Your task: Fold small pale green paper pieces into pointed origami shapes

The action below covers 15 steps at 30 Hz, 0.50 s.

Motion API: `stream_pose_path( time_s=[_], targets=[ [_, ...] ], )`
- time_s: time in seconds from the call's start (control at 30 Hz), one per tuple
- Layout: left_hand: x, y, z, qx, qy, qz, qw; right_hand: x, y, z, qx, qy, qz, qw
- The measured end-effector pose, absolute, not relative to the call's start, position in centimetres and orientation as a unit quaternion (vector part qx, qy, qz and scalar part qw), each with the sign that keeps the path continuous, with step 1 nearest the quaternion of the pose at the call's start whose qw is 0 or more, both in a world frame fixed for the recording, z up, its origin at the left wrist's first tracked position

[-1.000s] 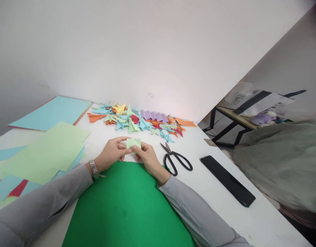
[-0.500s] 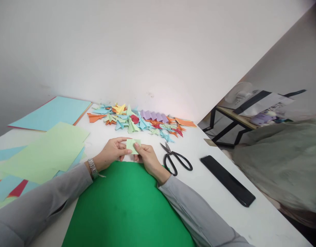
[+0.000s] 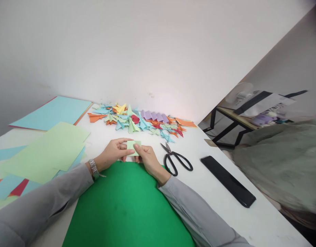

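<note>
Head view: one small light-green paper (image 3: 130,144) is pinched by the left hand (image 3: 112,151) and the right hand (image 3: 149,159), fingers curled, forearms (image 3: 55,199) extended forward and converging.

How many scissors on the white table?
1: black-handled scissors, blades apart, between the right hand, which grips a light-green paper square, and the long black object. Any under the loose paper sheets would be hidden.

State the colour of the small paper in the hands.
The small paper is pale green; it shows best in the head view.
</note>
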<state>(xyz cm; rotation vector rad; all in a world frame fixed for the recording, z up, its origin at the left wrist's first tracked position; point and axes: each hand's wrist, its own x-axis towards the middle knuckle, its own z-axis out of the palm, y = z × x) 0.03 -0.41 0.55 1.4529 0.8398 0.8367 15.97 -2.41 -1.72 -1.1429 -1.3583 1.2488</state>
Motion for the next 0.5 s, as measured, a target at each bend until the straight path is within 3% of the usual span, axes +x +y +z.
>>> stream_pose_path(
  time_s=[0.5],
  targets=[
    [0.2,-0.29,0.21,0.612,0.378,0.366,0.591,15.84,-2.4,-1.66,-0.48,-0.5,0.521,0.499]
  ],
)
